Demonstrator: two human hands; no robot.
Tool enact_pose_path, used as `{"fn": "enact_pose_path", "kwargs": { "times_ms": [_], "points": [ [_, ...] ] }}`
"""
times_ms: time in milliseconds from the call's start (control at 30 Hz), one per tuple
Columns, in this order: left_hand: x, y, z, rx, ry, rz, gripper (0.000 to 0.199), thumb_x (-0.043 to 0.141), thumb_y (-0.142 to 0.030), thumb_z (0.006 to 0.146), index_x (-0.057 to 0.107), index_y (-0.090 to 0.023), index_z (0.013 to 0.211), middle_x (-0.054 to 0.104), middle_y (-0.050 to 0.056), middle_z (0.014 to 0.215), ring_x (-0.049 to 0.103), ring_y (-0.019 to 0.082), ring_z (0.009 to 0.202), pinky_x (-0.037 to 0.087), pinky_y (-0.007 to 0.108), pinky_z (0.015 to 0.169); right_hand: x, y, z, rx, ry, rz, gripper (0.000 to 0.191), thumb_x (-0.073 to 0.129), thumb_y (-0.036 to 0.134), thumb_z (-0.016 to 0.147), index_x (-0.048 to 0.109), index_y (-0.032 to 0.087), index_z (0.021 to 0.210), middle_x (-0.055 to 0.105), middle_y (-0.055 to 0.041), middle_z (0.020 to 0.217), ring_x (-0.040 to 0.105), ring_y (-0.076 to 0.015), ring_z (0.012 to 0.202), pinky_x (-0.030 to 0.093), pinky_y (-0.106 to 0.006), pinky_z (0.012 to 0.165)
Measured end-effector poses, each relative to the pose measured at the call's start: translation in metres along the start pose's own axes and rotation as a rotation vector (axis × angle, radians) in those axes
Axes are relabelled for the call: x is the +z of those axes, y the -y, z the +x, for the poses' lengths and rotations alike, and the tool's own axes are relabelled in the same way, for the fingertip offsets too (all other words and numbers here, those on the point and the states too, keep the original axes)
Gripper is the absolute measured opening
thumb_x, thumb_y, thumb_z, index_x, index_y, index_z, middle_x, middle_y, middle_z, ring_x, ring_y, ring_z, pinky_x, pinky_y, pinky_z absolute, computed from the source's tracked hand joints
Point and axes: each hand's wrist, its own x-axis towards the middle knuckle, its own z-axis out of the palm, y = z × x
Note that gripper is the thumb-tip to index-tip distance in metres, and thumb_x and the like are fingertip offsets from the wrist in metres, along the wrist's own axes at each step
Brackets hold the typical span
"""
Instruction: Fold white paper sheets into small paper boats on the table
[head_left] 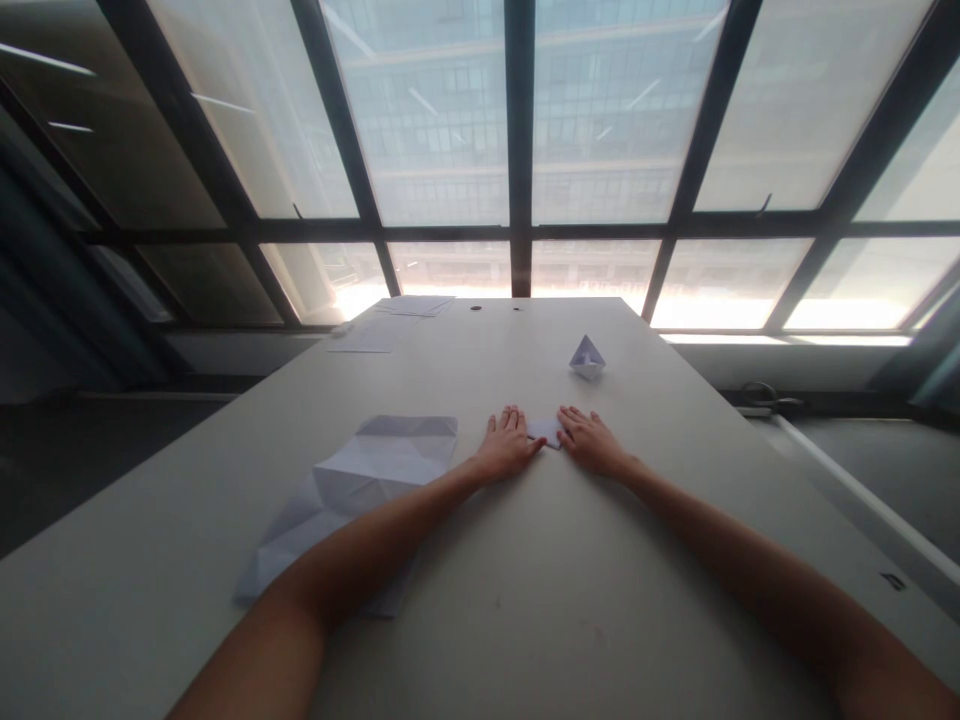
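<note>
A small folded piece of white paper (545,431) lies flat on the table between my two hands. My left hand (508,443) rests on its left side, fingers stretched out and the thumb reaching across its near edge. On the opposite side, my right hand (589,438) lies with extended fingers over the paper's right end. Both palms face down, and part of the paper is hidden under them. Beyond my right hand stands a folded paper boat (587,358). Left of my left hand is a large creased sheet of paper (375,462), partly covered by my left forearm.
The long white table (495,370) stretches toward a wall of framed windows (442,120). Several white sheets (367,335) lie at its far left. Two small dark spots sit near the far edge. A white rail (862,490) runs beyond the table's right side.
</note>
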Motion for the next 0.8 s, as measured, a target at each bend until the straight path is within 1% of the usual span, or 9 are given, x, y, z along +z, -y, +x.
{"fn": "enact_pose_path", "kwargs": {
  "times_ms": [133, 467, 533, 633, 700, 800],
  "points": [
    [0.003, 0.001, 0.001, -0.022, -0.010, -0.012, 0.084, 0.023, -0.066, 0.097, 0.028, -0.002, 0.152, 0.022, 0.028, 0.158, 0.014, 0.038, 0.150, 0.015, 0.058, 0.117, -0.001, 0.001, -0.001, 0.005, 0.007, -0.002, 0.058, 0.031, 0.039, 0.101, 0.034, 0.012, 0.153, 0.030, -0.0137, 0.160, 0.023, -0.0244, 0.149, 0.016, -0.051, 0.119],
    [0.005, 0.007, 0.002, 0.003, -0.042, -0.041, 0.076, 0.025, -0.062, 0.099, 0.027, -0.008, 0.153, 0.024, 0.025, 0.159, 0.017, 0.037, 0.150, 0.015, 0.059, 0.117, -0.002, 0.003, 0.000, 0.010, 0.004, 0.022, 0.057, 0.032, 0.038, 0.101, 0.035, 0.012, 0.152, 0.030, -0.0137, 0.160, 0.023, -0.0241, 0.149, 0.014, -0.049, 0.120],
    [0.005, 0.008, 0.003, 0.025, -0.048, -0.061, 0.069, 0.022, -0.056, 0.101, 0.028, -0.011, 0.154, 0.025, 0.020, 0.160, 0.017, 0.035, 0.150, 0.015, 0.059, 0.118, -0.002, 0.002, -0.001, 0.009, -0.002, 0.034, 0.057, 0.033, 0.038, 0.101, 0.035, 0.012, 0.152, 0.031, -0.0137, 0.159, 0.024, -0.0243, 0.149, 0.014, -0.049, 0.119],
    [0.003, 0.011, 0.005, 0.103, -0.039, -0.112, 0.056, 0.019, -0.046, 0.105, 0.035, -0.022, 0.152, 0.030, 0.011, 0.160, 0.021, 0.030, 0.149, 0.017, 0.058, 0.118, -0.001, 0.001, -0.001, 0.011, -0.009, 0.046, 0.056, 0.034, 0.037, 0.101, 0.037, 0.013, 0.151, 0.032, -0.0139, 0.159, 0.025, -0.0242, 0.148, 0.015, -0.049, 0.119],
    [0.002, 0.012, 0.006, 0.148, -0.035, -0.140, 0.049, 0.024, -0.042, 0.105, 0.041, -0.028, 0.149, 0.035, 0.006, 0.158, 0.026, 0.027, 0.148, 0.019, 0.057, 0.118, 0.000, 0.000, -0.001, 0.010, -0.015, 0.048, 0.056, 0.035, 0.037, 0.101, 0.038, 0.013, 0.151, 0.033, -0.0141, 0.158, 0.025, -0.0240, 0.148, 0.015, -0.049, 0.119],
    [0.001, 0.012, 0.008, 0.192, -0.047, -0.156, 0.043, 0.032, -0.037, 0.105, 0.047, -0.032, 0.145, 0.042, 0.004, 0.154, 0.032, 0.025, 0.146, 0.022, 0.053, 0.118, 0.001, -0.001, 0.000, 0.007, -0.033, 0.048, 0.053, 0.038, 0.037, 0.100, 0.041, 0.015, 0.149, 0.034, -0.0138, 0.158, 0.026, -0.0242, 0.147, 0.016, -0.051, 0.118]
  ]
}}
